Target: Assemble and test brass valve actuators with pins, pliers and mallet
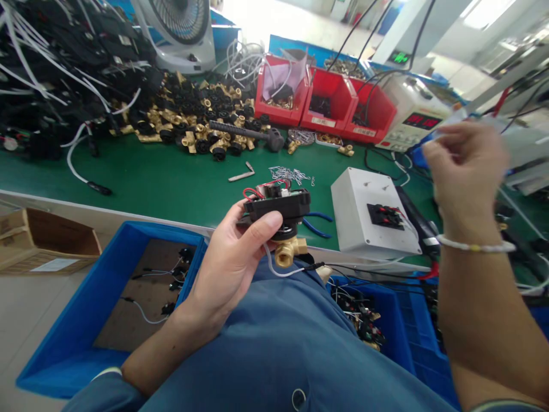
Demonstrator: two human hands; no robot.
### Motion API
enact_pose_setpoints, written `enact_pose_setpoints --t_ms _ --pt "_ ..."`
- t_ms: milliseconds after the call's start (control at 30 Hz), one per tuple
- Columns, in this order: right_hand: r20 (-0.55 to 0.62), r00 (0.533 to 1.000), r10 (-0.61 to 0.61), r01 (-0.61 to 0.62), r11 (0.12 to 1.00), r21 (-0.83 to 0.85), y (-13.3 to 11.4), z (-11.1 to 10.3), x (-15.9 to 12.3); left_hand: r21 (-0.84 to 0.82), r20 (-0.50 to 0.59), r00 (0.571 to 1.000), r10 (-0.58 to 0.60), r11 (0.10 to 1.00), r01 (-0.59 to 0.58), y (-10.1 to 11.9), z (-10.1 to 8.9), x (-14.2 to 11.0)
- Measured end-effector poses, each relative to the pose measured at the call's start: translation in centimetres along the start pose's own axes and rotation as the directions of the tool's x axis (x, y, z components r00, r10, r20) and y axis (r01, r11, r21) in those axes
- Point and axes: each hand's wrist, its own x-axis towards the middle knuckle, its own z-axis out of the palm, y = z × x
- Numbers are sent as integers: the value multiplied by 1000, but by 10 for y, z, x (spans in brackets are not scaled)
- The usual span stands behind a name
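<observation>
My left hand (240,252) is wrapped round a motorized valve, thumb across its front. The valve has a black actuator housing (278,206) with its top off, showing red wires and a circuit board, above a brass valve body (286,252). A grey cable loops from it to a black connector (314,266). My right hand (469,166) is raised at the right, in front of the power supply (418,109). It is blurred, with fingers curled in; what they hold, if anything, is hidden. Blue-handled pliers (318,225) lie behind the valve.
Brass valve fittings (197,117) pile up at the back, beside red bins (328,100). Small metal clips (287,174) lie on the green bench (171,183). A grey test box (349,212) stands right. Blue crates (64,337) sit below the bench edge; a fan (180,34) stands behind.
</observation>
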Motion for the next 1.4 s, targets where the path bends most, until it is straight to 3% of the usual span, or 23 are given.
enact_pose_setpoints --t_ms 67,133,200,333,567,733,967,1067,1200,1400 --pt "128 981 144 -151 987 52 -1 15 -2 -6 -19 1000 -5 1000 4 0 0 0" --pt "330 910 251 -297 950 96 1 28 -6 -28 -18 1000 -3 1000 2 -1 -2 2" --pt "419 860 293 -378 916 135 3 38 -10 -55 -5 1000 11 998 -11 -2 -4 4" --pt "376 877 300 -384 907 171 3 45 -15 -104 3 1000 -11 995 11 -1 -5 8" --pt "402 858 318 -412 895 171 -6 46 -11 -284 93 972 -217 930 235 5 1 7" --pt "389 848 361 -436 892 123 -13 45 -11 -332 224 946 -234 894 300 4 0 5" --pt "357 850 387 -445 890 96 -20 44 -13 -423 260 921 -291 823 380 6 -3 1" --pt "344 854 390 -444 891 91 -17 44 -12 -374 203 935 -291 859 349 3 -8 0" --pt "332 856 396 -443 893 77 -8 47 -12 -193 108 949 -297 930 313 0 -11 0" --pt "364 842 399 -441 897 36 -5 51 -9 -94 185 926 -329 932 350 0 -10 -1"
